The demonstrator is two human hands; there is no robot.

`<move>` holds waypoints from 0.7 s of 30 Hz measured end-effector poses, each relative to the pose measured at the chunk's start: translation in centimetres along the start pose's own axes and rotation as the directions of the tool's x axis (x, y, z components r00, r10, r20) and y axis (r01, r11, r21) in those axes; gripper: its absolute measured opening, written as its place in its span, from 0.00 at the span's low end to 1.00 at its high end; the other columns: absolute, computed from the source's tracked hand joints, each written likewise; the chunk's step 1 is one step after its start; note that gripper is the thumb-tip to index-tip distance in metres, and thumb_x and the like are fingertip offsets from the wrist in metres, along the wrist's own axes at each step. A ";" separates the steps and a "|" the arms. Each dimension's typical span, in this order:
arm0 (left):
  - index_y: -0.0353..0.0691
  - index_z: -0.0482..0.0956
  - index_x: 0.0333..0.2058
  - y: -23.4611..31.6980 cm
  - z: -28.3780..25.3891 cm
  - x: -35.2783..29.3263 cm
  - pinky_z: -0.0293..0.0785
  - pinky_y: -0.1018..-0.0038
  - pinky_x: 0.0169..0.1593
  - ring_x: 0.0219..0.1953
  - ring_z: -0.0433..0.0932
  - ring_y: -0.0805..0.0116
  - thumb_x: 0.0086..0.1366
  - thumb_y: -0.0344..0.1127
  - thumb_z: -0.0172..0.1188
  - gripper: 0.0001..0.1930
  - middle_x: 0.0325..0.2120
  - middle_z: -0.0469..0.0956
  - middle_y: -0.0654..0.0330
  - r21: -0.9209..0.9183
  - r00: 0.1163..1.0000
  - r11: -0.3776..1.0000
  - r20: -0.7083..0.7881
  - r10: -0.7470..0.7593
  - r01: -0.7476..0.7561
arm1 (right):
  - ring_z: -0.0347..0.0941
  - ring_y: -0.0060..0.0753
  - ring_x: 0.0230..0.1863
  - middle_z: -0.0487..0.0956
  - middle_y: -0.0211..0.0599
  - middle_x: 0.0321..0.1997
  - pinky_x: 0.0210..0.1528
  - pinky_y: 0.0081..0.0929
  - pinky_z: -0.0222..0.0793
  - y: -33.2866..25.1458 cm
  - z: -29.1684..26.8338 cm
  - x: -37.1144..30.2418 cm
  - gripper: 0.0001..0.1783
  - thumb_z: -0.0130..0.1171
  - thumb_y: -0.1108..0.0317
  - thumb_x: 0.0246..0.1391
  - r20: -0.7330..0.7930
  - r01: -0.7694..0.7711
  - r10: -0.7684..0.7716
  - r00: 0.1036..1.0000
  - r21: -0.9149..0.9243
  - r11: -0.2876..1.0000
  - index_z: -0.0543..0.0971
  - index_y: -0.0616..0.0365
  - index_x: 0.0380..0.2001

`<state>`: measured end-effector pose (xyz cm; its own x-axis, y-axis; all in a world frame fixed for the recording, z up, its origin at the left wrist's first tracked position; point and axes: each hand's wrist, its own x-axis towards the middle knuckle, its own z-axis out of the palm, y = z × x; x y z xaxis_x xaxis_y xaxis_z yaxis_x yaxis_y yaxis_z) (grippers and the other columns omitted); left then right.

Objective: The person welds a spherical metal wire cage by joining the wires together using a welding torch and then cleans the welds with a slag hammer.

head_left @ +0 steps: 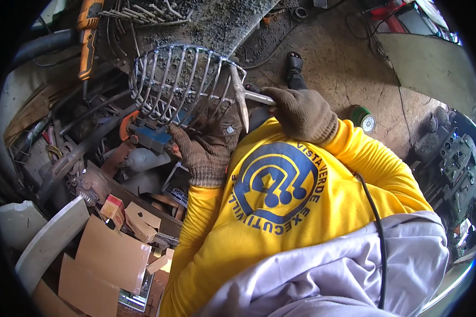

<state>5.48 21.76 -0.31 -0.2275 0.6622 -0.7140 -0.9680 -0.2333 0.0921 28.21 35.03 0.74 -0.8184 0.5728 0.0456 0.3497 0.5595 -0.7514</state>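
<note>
My right hand (304, 113), in a brown knit glove, is closed around the handle of a chipping hammer (241, 100). Its narrow, pointed head lies against the right end of a welded metal rod basket (182, 89). The basket's curved bars run side by side and join along a rim. My left hand (203, 153), gloved the same way, grips the basket's near lower edge; part of its fingers is hidden by the bars. Behind the basket lies a grey, debris-covered work surface (238, 31).
An orange-and-black power tool (88, 42) hangs at the upper left. Scrap metal and a blue metal block (152, 138) crowd the left, with cardboard (108, 253) below. A green can (363, 119) stands on the floor to the right, near metal machine parts (457, 169).
</note>
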 end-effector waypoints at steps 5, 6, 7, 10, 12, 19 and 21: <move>0.27 0.74 0.55 0.7 -1.8 0.7 0.73 0.46 0.62 0.52 0.80 0.44 0.66 0.63 0.56 0.38 0.50 0.79 0.41 0.170 0.990 0.979 -0.061 0.125 -0.113 | 0.82 0.47 0.31 0.83 0.43 0.35 0.33 0.38 0.76 -0.2 -1.0 0.3 0.26 0.66 0.62 0.52 -0.058 0.035 -0.036 0.998 -0.024 0.999 0.76 0.57 0.54; 0.25 0.76 0.52 0.5 -1.4 0.4 0.74 0.47 0.61 0.50 0.81 0.44 0.66 0.63 0.56 0.38 0.50 0.79 0.42 0.179 0.994 0.980 -0.056 0.096 -0.085 | 0.81 0.49 0.31 0.83 0.41 0.34 0.36 0.39 0.76 -0.2 -1.3 0.4 0.26 0.65 0.63 0.52 -0.061 0.051 -0.051 0.997 0.001 0.999 0.75 0.57 0.55; 0.25 0.76 0.52 0.4 -0.7 0.4 0.74 0.47 0.61 0.50 0.81 0.44 0.66 0.63 0.56 0.38 0.50 0.79 0.42 0.180 0.994 0.980 -0.051 0.097 -0.086 | 0.81 0.49 0.31 0.83 0.41 0.34 0.36 0.39 0.76 -0.1 -1.1 0.8 0.26 0.65 0.63 0.52 -0.064 0.054 -0.054 0.996 -0.002 0.999 0.75 0.57 0.55; 0.36 0.77 0.52 0.1 -0.5 0.6 0.75 0.53 0.61 0.52 0.80 0.49 0.62 0.63 0.62 0.34 0.46 0.82 0.48 0.221 0.962 0.955 -0.140 0.234 -0.200 | 0.82 0.47 0.32 0.83 0.42 0.35 0.37 0.40 0.76 1.0 0.3 0.7 0.24 0.64 0.65 0.53 0.018 -0.354 0.354 0.935 0.044 0.934 0.76 0.57 0.53; 0.36 0.78 0.52 -0.1 0.2 0.1 0.74 0.53 0.62 0.52 0.80 0.49 0.61 0.63 0.63 0.34 0.47 0.82 0.48 0.179 0.988 0.978 -0.091 0.123 -0.105 | 0.82 0.47 0.32 0.83 0.43 0.35 0.37 0.39 0.76 0.9 -0.3 -0.5 0.24 0.64 0.65 0.53 -0.042 -0.190 0.190 0.981 0.015 0.982 0.76 0.58 0.53; 0.28 0.73 0.57 0.8 -1.7 0.6 0.72 0.46 0.62 0.57 0.76 0.44 0.66 0.64 0.55 0.40 0.53 0.77 0.41 0.065 0.998 0.997 0.048 -0.047 0.043 | 0.82 0.47 0.32 0.83 0.45 0.35 0.34 0.38 0.77 1.0 0.0 0.4 0.21 0.61 0.61 0.57 0.072 -0.139 0.139 0.988 -0.005 0.990 0.77 0.57 0.52; 0.27 0.73 0.56 0.1 -0.5 -0.1 0.73 0.46 0.61 0.55 0.78 0.44 0.65 0.65 0.55 0.40 0.52 0.77 0.40 0.112 1.000 0.994 0.007 -0.017 0.016 | 0.82 0.48 0.32 0.83 0.45 0.34 0.33 0.38 0.77 -0.6 -0.6 0.4 0.21 0.62 0.61 0.57 0.028 -0.234 0.234 0.972 0.018 0.972 0.77 0.57 0.52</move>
<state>5.48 21.31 -0.64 -0.2115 0.6714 -0.7102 -0.9774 -0.1412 0.1576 27.91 35.29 1.60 -0.7266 0.6704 -0.1501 0.5236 0.3989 -0.7528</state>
